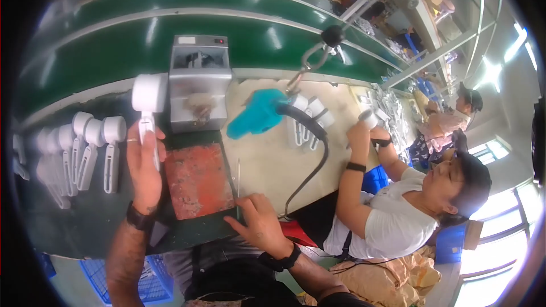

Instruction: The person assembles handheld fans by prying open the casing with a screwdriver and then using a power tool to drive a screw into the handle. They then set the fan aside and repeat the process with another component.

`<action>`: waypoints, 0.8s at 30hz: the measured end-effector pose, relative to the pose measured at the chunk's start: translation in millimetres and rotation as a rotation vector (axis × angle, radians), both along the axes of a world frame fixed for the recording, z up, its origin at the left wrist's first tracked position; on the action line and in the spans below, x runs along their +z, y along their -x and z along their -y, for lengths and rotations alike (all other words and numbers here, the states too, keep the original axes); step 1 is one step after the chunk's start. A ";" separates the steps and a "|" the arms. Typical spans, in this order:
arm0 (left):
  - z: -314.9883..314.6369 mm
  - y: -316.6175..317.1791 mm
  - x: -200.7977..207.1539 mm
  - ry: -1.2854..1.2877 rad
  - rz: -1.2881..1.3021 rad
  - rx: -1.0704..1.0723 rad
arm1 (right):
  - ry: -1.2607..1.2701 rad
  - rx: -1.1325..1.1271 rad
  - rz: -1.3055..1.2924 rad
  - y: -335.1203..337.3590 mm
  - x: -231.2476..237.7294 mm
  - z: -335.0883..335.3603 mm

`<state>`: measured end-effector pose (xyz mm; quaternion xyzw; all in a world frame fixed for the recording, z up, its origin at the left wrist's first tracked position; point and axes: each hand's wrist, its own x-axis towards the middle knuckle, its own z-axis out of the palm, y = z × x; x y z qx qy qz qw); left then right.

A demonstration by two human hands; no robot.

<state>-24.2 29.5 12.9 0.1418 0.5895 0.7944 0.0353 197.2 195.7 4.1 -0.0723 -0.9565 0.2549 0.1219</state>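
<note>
My left hand [143,165] is wrapped round the handle of a white handheld device [149,94] with a thick round head. The device stands upright, head up, above the dark green bench; its exact kind does not show. My right hand [259,222] rests low at the bench's front edge, thumb and fingers apart. Its fingertips lie at the lower end of a thin metal rod [239,177]; whether they touch it is unclear. Between my hands lies a worn red mat [200,181]. Several similar white devices [112,156] stand in a row to the left.
Beyond the mat stands a grey metal machine [200,88]. A turquoise-covered tool [256,116] hangs from a hook, its black cable [315,173] looping down. More white devices [307,125] lie behind it. At right a co-worker [392,199] handles a white part. A blue crate [153,278] sits below.
</note>
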 end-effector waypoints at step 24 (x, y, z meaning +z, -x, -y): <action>8.1 -9.4 -19.2 0.296 -0.257 0.048 | 0.256 0.063 -0.163 59.9 81.0 50.9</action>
